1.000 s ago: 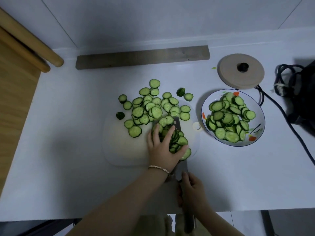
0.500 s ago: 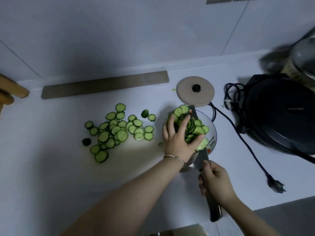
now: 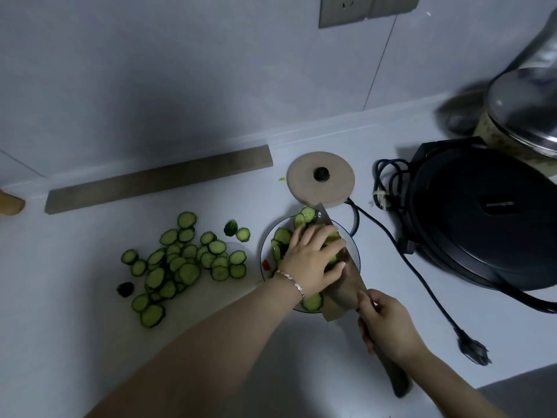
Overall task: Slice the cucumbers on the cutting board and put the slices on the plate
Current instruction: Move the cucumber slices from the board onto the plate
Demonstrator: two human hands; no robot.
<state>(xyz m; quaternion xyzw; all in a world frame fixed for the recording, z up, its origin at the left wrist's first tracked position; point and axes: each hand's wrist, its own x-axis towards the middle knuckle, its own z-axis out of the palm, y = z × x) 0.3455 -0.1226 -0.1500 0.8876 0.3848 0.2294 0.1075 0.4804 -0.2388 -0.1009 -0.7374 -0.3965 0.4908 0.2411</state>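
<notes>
Fingers (image 3: pixel 366 300) of the right hand (image 3: pixel 388 324) curl round the handle of the knife (image 3: pixel 346 288). Fingers of the left hand (image 3: pixel 312 260), straight and spread, press cucumber slices (image 3: pixel 308 213) against the blade, directly over the plate (image 3: pixel 263 251). Left of these fingers, loose slices (image 3: pixel 180 267) lie scattered on the cutting board (image 3: pixel 211 297). Beyond the fingertips, a round lid (image 3: pixel 320 179) rests on the counter (image 3: pixel 90 297).

White counter (image 3: pixel 60 267), plate (image 3: pixel 264 247), round lid (image 3: pixel 334 188), black cooker (image 3: pixel 482 230), wooden strip (image 3: pixel 156 180)

A round lid (image 3: pixel 304 184) lies near a black cooker (image 3: pixel 482 233) and its cord (image 3: pixel 470 346).
</notes>
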